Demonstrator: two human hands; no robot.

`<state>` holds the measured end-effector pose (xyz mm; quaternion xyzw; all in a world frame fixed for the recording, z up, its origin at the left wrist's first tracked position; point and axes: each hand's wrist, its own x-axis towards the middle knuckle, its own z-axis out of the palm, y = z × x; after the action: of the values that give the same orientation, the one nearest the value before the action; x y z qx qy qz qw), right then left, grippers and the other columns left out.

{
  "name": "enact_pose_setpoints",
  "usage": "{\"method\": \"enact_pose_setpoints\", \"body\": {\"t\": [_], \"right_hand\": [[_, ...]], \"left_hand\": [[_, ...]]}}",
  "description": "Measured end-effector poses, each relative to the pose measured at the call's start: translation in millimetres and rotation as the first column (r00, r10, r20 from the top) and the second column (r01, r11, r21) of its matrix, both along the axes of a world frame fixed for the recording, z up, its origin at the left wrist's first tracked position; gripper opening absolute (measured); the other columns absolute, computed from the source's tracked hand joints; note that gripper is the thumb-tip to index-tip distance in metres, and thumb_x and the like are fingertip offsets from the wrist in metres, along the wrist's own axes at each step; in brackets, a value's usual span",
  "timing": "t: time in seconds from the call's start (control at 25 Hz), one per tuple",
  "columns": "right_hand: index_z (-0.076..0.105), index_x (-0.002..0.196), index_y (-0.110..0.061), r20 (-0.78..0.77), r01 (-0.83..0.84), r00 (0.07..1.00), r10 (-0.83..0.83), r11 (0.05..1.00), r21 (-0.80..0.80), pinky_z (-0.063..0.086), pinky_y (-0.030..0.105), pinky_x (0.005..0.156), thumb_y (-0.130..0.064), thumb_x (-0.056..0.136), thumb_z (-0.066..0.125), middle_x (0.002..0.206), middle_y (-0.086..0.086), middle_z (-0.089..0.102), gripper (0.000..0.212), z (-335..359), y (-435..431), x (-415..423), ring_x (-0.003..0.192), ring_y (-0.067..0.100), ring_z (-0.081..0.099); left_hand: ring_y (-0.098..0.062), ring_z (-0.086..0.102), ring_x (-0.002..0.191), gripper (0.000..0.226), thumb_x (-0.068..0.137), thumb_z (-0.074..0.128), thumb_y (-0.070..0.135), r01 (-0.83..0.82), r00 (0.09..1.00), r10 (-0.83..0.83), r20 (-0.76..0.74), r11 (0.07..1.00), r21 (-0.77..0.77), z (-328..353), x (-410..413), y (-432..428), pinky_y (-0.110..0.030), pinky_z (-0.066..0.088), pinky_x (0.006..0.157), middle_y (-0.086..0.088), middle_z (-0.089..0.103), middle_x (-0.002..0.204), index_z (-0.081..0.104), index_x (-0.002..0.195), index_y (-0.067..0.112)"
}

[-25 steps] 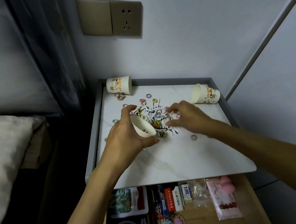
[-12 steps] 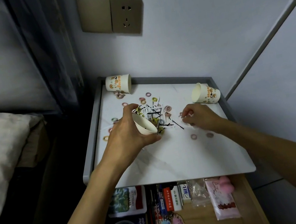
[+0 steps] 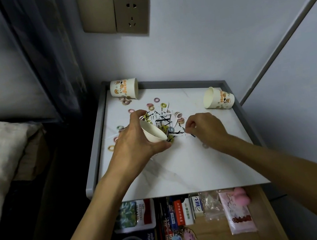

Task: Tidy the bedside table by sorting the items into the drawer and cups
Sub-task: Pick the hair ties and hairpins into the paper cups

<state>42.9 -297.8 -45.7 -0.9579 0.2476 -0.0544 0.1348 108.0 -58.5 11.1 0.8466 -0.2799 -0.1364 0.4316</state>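
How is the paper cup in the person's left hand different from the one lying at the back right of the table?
The held cup is gripped by the left hand and tilted at the pile of small items; the back-right cup lies loose on its side, untouched. The held cup shows only plain white; the back-right cup shows an orange cartoon print. Both are small paper cups, neither upright.

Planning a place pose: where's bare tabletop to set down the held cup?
Bare: the front tabletop strip between the forearms, to the drawer edge; also the back strip between back-left cup and right cup. Crowded: the pile between left hand, gripping the held cup, and right hand, pinching a hairpin.
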Motion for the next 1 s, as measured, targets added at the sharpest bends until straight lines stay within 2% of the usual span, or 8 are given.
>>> {"method": "enact_pose_setpoints", "body": {"t": [0.12,0.24,0.32,0.48,0.6,0.68,0.84,1.0], "right_hand": [[0.073,0.091,-0.017,-0.055,0.041,0.997,-0.046,0.995,-0.087,0.051,0.032,0.072,-0.025,0.089,0.068,0.09,0.002,0.073,0.01,-5.2,2.8,7.4,0.081,0.023,0.066],[0.066,0.102,-0.01,-0.204,-0.133,0.977,0.067,0.935,-0.328,0.046,0.033,0.073,-0.009,0.092,0.056,0.103,0.008,0.068,0.014,-4.8,6.0,6.5,0.094,0.026,0.062],[0.058,0.108,-0.007,-0.267,-0.232,0.955,0.131,0.889,-0.396,0.043,0.033,0.071,-0.001,0.091,0.052,0.106,0.011,0.064,0.019,-2.6,7.8,2.9,0.095,0.027,0.06],[0.049,0.108,-0.01,-0.152,-0.201,0.974,0.166,0.945,-0.257,0.047,0.035,0.06,-0.008,0.095,0.051,0.091,0.009,0.065,0.013,6.0,6.5,13.1,0.065,0.023,0.055],[0.059,0.114,-0.013,0.097,-0.057,0.994,0.049,0.995,0.077,0.054,0.036,0.073,-0.019,0.095,0.059,0.096,0.01,0.071,0.02,2.7,-2.4,31.0,0.083,0.025,0.065],[0.064,0.116,-0.013,0.07,-0.066,0.996,0.054,0.978,0.195,0.053,0.034,0.082,-0.018,0.09,0.066,0.1,0.013,0.072,0.027,1.4,-8.0,40.2,0.091,0.026,0.067],[0.068,0.102,-0.01,-0.002,-0.062,0.998,0.063,0.981,0.186,0.054,0.037,0.085,-0.013,0.091,0.065,0.101,0.014,0.07,0.012,1.4,-15.0,47.3,0.091,0.027,0.067],[0.069,0.099,-0.007,0.024,0.096,0.995,-0.1,0.985,0.142,0.054,0.035,0.078,-0.013,0.092,0.063,0.097,0.012,0.07,0.01,0.7,-32.5,37.6,0.085,0.025,0.066]], "left_hand": [[-0.014,0.044,0.098,0.092,0.065,0.086,0.047,0.005,1.0,-0.005,0.0,1.0,-0.01,-0.5,0.0,0.9,-0.027,0.034,0.076,0.011,0.048,0.108,0.034,0.139,0.031],[-0.017,0.047,0.101,0.092,0.063,0.086,0.047,0.002,1.0,-0.002,-0.007,1.0,-0.02,-2.6,2.3,1.7,-0.029,0.037,0.079,0.01,0.05,0.108,0.034,0.137,0.032],[-0.018,0.048,0.103,0.092,0.063,0.086,0.048,-0.002,1.0,0.002,-0.011,1.0,-0.027,-2.7,2.6,2.7,-0.03,0.038,0.08,0.01,0.05,0.108,0.034,0.137,0.033],[-0.017,0.046,0.103,0.091,0.065,0.086,0.046,0.009,1.0,-0.008,0.004,1.0,-0.017,-0.9,0.7,3.8,-0.03,0.038,0.079,0.01,0.048,0.108,0.033,0.138,0.033],[-0.017,0.047,0.103,0.091,0.064,0.086,0.047,0.003,1.0,-0.003,0.009,1.0,-0.017,-0.5,1.4,4.3,-0.031,0.038,0.079,0.011,0.048,0.109,0.034,0.138,0.033],[-0.017,0.047,0.104,0.091,0.064,0.086,0.048,0.004,1.0,-0.004,0.008,1.0,-0.019,0.0,1.4,4.9,-0.031,0.04,0.08,0.011,0.049,0.109,0.034,0.137,0.032],[-0.017,0.048,0.103,0.091,0.064,0.086,0.048,0.005,1.0,-0.005,0.009,1.0,-0.017,-0.4,2.8,4.8,-0.032,0.041,0.079,0.011,0.049,0.109,0.034,0.137,0.032],[-0.017,0.047,0.103,0.091,0.064,0.086,0.049,-0.002,1.0,0.002,-0.002,1.0,-0.019,-1.1,2.4,3.5,-0.031,0.039,0.08,0.011,0.049,0.108,0.034,0.137,0.032]]}}
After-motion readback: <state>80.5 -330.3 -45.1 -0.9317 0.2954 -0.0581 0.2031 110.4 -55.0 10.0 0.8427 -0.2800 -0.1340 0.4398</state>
